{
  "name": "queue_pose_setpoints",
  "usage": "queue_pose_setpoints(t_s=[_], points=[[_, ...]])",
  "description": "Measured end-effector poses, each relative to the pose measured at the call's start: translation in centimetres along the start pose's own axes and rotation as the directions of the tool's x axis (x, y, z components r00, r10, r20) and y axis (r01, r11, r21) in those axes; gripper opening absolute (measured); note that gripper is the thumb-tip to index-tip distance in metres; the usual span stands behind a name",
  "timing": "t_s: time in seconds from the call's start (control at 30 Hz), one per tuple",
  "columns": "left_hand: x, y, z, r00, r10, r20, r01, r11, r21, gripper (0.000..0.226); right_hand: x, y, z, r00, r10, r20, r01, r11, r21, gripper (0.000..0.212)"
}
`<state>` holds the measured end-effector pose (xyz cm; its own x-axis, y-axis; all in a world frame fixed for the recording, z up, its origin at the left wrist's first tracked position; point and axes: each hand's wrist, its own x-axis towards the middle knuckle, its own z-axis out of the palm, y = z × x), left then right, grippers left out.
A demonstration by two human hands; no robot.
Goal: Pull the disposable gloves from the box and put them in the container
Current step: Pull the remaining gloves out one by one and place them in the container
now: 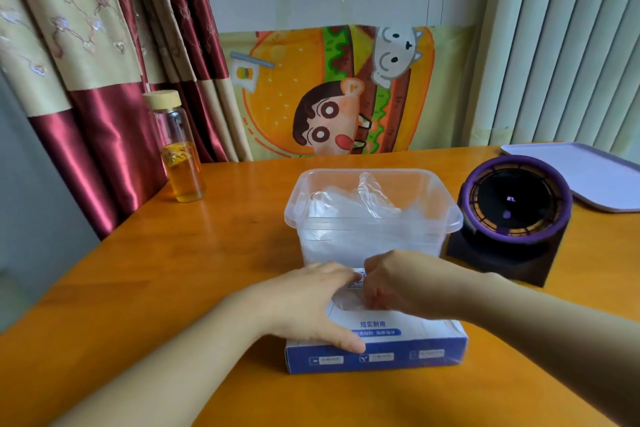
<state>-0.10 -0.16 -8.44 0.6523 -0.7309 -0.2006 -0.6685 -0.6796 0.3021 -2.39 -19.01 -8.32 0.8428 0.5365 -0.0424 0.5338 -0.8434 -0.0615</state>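
Atop the box (408,328) — right hand (398,282) on glove (348,302)

An orange wooden table (138,288) carries a blue-and-white box (398,354) near its front, a clear container (294,215) just behind it, a glass bottle (180,156) at left, and a purple-rimmed device (512,208) and pale tray (588,177) at right.

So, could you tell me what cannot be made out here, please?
Head view:
- glove box opening: covered by left hand and right hand; gloves left inside hidden.
- disposable glove the right hand pinches: mostly under its fingers.
- box print: too small.
- lilac tray: cut by right edge.
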Motion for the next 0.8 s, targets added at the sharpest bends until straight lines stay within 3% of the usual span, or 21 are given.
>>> queue_pose_setpoints(t_s=[0.3,0.43,0.5,0.6,0.8], points=[[-0.1,0.0,0.1,1.000,0.016,-0.024,-0.017,0.999,-0.031,0.091,-1.8,0.1,-1.9,0.986,-0.040,-0.165,0.024,0.995,-0.097,0.019],[-0.1,0.1,0.1,1.000,0.009,-0.020,-0.010,0.999,-0.033,0.091,-1.6,0.5,-2.2,0.980,0.044,-0.193,-0.024,0.994,0.106,0.013],[-0.1,0.1,0.2,1.000,-0.006,-0.017,0.005,0.999,-0.033,0.092,-1.6,0.6,-2.1,0.988,0.075,-0.137,-0.048,0.981,0.187,0.025],[-0.1,0.0,0.3,1.000,-0.021,-0.012,0.020,1.000,-0.015,0.095,-1.6,0.4,-0.8,0.992,0.089,-0.085,-0.075,0.984,0.162,0.032],[-0.1,0.1,0.3,0.999,-0.045,0.001,0.045,0.999,-0.005,0.094,-1.1,-0.1,0.4,0.925,0.202,-0.323,-0.097,0.944,0.315,0.012]])
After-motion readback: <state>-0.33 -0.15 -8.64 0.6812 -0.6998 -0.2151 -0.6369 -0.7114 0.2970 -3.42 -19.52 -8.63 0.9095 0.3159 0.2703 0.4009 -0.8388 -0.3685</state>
